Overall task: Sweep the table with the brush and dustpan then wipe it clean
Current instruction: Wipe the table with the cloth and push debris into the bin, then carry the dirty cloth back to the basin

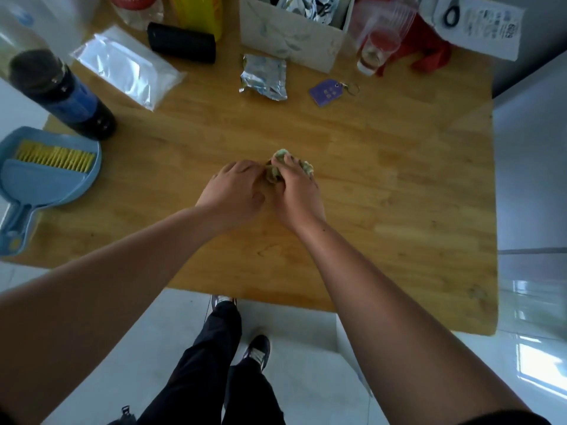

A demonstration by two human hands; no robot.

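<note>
A crumpled greenish cloth (280,154) lies at the middle of the wooden table (383,194). My right hand (296,187) presses down on it with fingers curled into it. My left hand (234,188) touches the cloth's left edge, fingers bent over it. At the table's left edge lies a blue dustpan (76,185) with its handle toward me. A blue brush with yellow bristles (55,157) rests inside the pan.
A dark bottle with a blue label (61,93) stands beside the dustpan. Behind it lie a clear plastic bag (129,67), a black case (181,42), a foil packet (264,76), a purple key tag (326,92), a white box (291,35) and a plastic cup (379,47).
</note>
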